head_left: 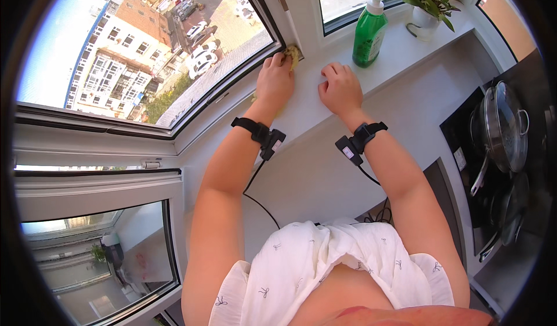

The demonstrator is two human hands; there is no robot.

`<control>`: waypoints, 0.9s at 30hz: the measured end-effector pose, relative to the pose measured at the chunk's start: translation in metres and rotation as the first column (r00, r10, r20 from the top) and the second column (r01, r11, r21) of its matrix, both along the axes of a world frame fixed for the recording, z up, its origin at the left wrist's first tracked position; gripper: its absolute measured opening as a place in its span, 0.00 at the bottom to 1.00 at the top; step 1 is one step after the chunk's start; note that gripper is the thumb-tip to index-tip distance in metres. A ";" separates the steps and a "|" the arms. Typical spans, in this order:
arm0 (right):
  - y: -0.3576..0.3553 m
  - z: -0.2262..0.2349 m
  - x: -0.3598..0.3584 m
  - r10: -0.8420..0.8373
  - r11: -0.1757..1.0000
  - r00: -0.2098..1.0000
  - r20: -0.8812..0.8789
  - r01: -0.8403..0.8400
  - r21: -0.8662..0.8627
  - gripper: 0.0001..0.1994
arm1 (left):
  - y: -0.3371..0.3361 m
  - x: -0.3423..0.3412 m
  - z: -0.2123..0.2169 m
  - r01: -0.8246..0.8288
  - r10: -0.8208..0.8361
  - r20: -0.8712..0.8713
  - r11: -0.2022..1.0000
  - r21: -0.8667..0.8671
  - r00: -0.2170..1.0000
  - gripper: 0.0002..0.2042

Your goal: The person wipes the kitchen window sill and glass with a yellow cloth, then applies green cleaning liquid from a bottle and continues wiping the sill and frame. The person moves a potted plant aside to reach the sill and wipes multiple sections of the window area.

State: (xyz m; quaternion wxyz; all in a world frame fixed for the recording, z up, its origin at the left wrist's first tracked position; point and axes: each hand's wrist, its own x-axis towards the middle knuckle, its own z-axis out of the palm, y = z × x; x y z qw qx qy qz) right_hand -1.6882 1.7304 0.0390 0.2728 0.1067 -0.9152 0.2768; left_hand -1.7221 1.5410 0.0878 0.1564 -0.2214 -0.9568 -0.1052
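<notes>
My left hand presses a yellow cloth against the corner where the window frame meets the white windowsill. Only a small part of the cloth shows past my fingers. My right hand rests on the sill just to the right, fingers curled, holding nothing. Both wrists carry black bands with a cable running down. A green bottle with a white cap stands on the sill a short way beyond my right hand.
A potted green plant sits at the far right of the sill. An opened window sash swings inward at lower left. At the right, a lidded steel pot stands on a black cooktop.
</notes>
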 end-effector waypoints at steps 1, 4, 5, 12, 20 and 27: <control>0.001 0.000 0.000 0.003 1.000 1.000 -0.006 -0.003 -0.015 0.07 | 0.010 -0.008 -0.004 0.044 -0.044 -0.095 0.999 -0.002 0.995 0.15; 0.002 0.001 0.000 0.007 1.000 0.999 -0.038 -0.008 -0.028 0.07 | 0.011 -0.010 -0.013 0.016 -0.025 -0.134 0.998 -0.067 0.991 0.14; 0.001 0.001 0.000 0.009 0.999 0.998 -0.055 -0.011 -0.032 0.07 | -0.002 -0.001 -0.012 -0.051 0.046 -0.052 0.994 -0.100 0.998 0.13; 0.000 0.003 0.000 -0.012 1.000 1.000 0.016 0.012 0.008 0.07 | -0.013 0.009 -0.017 -0.027 0.024 -0.141 0.999 -0.023 0.990 0.18; 0.001 0.002 -0.002 0.023 1.000 0.999 0.028 -0.023 -0.004 0.08 | -0.046 0.021 -0.027 -0.214 0.199 -0.091 0.954 -0.210 0.976 0.20; 0.000 0.001 -0.002 -0.009 1.000 1.000 -0.025 0.010 0.007 0.08 | 0.021 -0.028 -0.048 -0.065 0.081 -0.099 0.985 0.159 0.992 0.17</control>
